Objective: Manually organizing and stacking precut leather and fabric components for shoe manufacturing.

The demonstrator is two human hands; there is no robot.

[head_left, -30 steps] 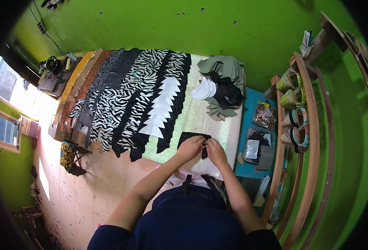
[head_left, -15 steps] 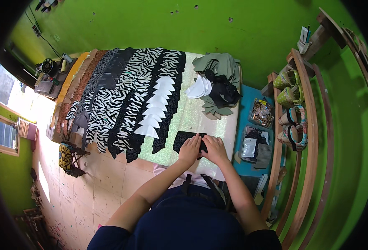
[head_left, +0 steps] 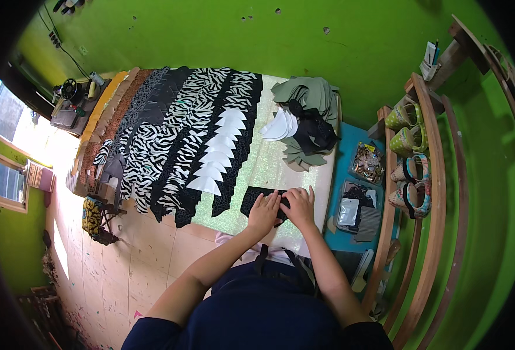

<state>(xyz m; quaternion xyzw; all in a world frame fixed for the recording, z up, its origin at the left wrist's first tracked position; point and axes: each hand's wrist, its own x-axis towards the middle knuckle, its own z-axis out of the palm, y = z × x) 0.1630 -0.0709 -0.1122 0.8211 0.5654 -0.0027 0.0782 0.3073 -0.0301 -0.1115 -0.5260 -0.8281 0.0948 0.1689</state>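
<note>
A black patterned piece of material (head_left: 250,200) lies on the near right part of the pale, shiny tabletop (head_left: 219,218). My left hand (head_left: 264,212) rests flat on it, fingers stretched forward and thumb out to the side. Close against it, my right hand (head_left: 300,206) bends its thumb and fingers over the piece's right edge, with the outer finger lifted away. Both hands hide much of the piece. To their left, white half-moon pieces (head_left: 215,157) overlap in a slanting row on black patterned strips (head_left: 222,201).
Zebra-striped pieces (head_left: 143,146) cover the table's left side. Green-grey cut pieces (head_left: 310,96), black scraps (head_left: 317,135) and white half-moons (head_left: 279,125) lie far right. Beyond the right edge are clear boxes (head_left: 367,162) on a blue surface and a wooden rack (head_left: 435,192) with shoes (head_left: 408,140).
My hands stay on the black piece with only small finger movements. The right hand's outer finger is spread further out. The whole view has shifted slightly.
</note>
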